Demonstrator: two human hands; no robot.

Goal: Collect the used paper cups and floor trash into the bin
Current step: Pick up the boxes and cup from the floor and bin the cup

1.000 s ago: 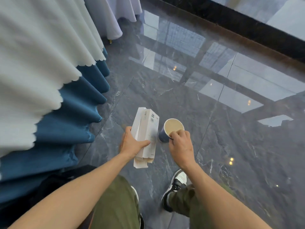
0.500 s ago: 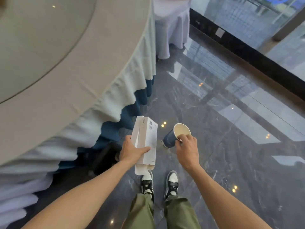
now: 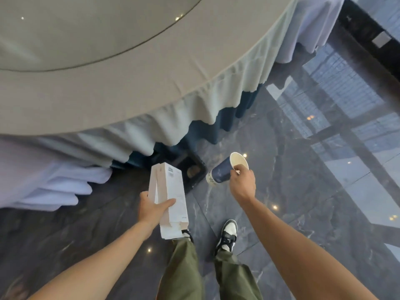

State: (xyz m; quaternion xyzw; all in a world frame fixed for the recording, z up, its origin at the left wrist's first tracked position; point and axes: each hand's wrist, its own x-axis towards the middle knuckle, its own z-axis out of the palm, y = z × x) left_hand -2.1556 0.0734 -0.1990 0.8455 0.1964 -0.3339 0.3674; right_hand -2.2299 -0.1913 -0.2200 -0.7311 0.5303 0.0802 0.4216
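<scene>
My left hand [image 3: 154, 210] grips a flattened white cardboard box [image 3: 170, 198], held upright over the floor. My right hand [image 3: 242, 185] pinches the rim of a dark blue paper cup [image 3: 225, 171], which hangs tilted with its cream inside facing up. A black bin [image 3: 190, 169] stands on the floor just beyond both hands, partly under the table skirt and partly hidden by the box. Something brown lies inside it.
A large round table [image 3: 108, 72] with a grey cloth and blue skirt fills the upper left. White-draped furniture [image 3: 311, 24] stands at the back right. The floor [image 3: 303, 169] is glossy dark marble. My feet in black-and-white sneakers [image 3: 227, 237] stand below the hands.
I have risen from a crouch and the view has swung up over the table. The black bin has come into sight. Both hands still hold the box and the cup, now spread wider apart.
</scene>
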